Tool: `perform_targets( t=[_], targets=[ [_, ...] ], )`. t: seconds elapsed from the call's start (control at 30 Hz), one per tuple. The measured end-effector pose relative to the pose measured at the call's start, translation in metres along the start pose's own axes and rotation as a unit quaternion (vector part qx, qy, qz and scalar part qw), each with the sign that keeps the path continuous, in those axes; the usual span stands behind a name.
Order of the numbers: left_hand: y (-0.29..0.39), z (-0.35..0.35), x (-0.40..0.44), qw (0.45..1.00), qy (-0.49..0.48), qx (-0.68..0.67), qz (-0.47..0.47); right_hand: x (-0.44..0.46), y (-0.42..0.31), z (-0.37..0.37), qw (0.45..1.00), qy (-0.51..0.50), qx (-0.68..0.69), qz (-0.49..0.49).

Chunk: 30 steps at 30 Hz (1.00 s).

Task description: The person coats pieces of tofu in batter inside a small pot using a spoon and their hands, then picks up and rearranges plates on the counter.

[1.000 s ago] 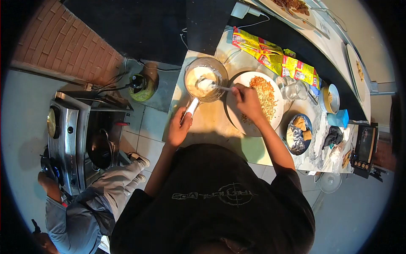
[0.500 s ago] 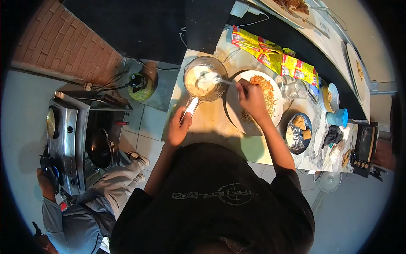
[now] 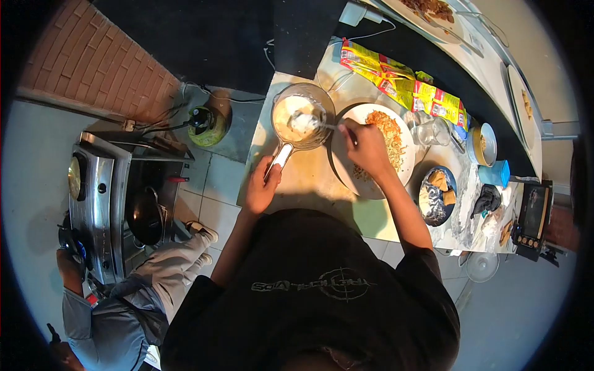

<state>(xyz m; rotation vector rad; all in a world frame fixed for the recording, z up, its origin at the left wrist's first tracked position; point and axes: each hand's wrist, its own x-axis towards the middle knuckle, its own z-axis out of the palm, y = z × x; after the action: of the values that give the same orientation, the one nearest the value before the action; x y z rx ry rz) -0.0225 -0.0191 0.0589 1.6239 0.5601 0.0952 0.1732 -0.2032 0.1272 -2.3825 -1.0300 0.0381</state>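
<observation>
My left hand (image 3: 262, 185) is wrapped round the white handle (image 3: 281, 156) of a saucepan (image 3: 327, 110) on the counter. Inside the pan is a creamy pale mixture (image 3: 288, 114). My right hand (image 3: 366, 145) grips the handle of a spoon (image 3: 325, 125), whose head dips into that mixture and is coated and blurred. Beneath my right forearm lies a large white plate (image 3: 346, 167) bearing shredded orange food (image 3: 388, 127) and greenish-brown bits.
Yellow and red packets (image 3: 405, 86) line the counter's back. A clear glass (image 3: 433, 132), a bowl (image 3: 487, 143), a blue cup (image 3: 495, 173) and a dark plate with brown pieces (image 3: 447, 210) stand rightward. At left, another person (image 3: 117, 321) is beside a steel stove (image 3: 99, 204).
The spoon has shifted slightly within the pan, and my right hand has moved a little left and down with it. My left hand keeps its hold on the handle.
</observation>
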Motion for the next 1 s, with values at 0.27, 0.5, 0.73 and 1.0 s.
perform_targets(
  t=[0.27, 0.5, 0.73, 1.0],
  targets=[
    [-0.017, 0.000, 0.000, 0.987, 0.012, 0.143, 0.075, 0.022, 0.021, -0.014, 0.991, -0.043, -0.122, -0.045],
    [-0.016, -0.002, -0.002, 0.983, 0.015, 0.170, 0.073, 0.028, 0.039, -0.006, 0.994, -0.052, -0.064, -0.074],
    [0.004, 0.000, -0.006, 0.976, 0.010, 0.188, 0.110, 0.029, 0.059, 0.002, 0.989, -0.137, 0.055, 0.006],
    [-0.004, 0.001, 0.001, 0.975, 0.004, 0.204, 0.085, 0.006, 0.066, 0.042, 0.946, -0.128, 0.268, 0.133]
  ],
)
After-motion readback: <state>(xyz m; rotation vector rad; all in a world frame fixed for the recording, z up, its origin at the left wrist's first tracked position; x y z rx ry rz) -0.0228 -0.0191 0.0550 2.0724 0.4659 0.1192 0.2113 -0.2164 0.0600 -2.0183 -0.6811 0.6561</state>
